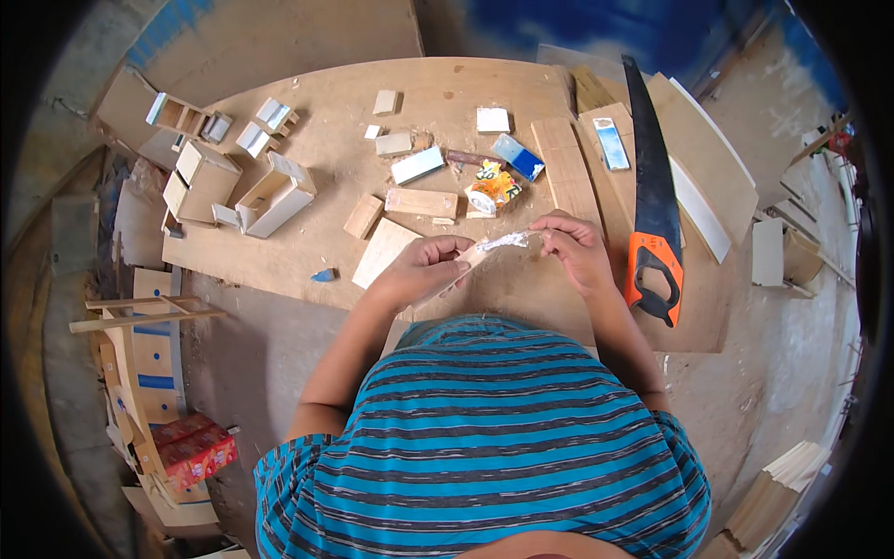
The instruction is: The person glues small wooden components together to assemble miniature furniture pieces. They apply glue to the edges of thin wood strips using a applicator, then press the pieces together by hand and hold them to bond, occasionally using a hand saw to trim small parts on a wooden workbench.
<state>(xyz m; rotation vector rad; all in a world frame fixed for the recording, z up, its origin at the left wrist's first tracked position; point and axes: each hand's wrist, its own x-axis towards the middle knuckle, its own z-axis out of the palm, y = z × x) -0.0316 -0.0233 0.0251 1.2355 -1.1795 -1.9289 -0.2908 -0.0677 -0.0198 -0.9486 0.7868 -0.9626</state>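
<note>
Close to my body, over the table's near edge, my left hand (430,268) is closed on a small flat wooden piece (477,252). White paste that looks like glue (506,241) lies smeared along its upper face. My right hand (574,248) pinches something thin at the far end of the paste; it is too small to make out. Just beyond the hands stands an open tub with an orange and yellow printed wrapper (494,189). A pale wooden board (386,252) lies beside my left hand. To the right of my right hand rests a handsaw (655,233) with an orange and black handle.
Several wood blocks, one a plank offcut (421,203), lie on the wooden table (307,102). Small wooden box-like assemblies (275,197) stand at the left. Long boards (566,172) lie at the right. A red package (197,449) sits low on the left.
</note>
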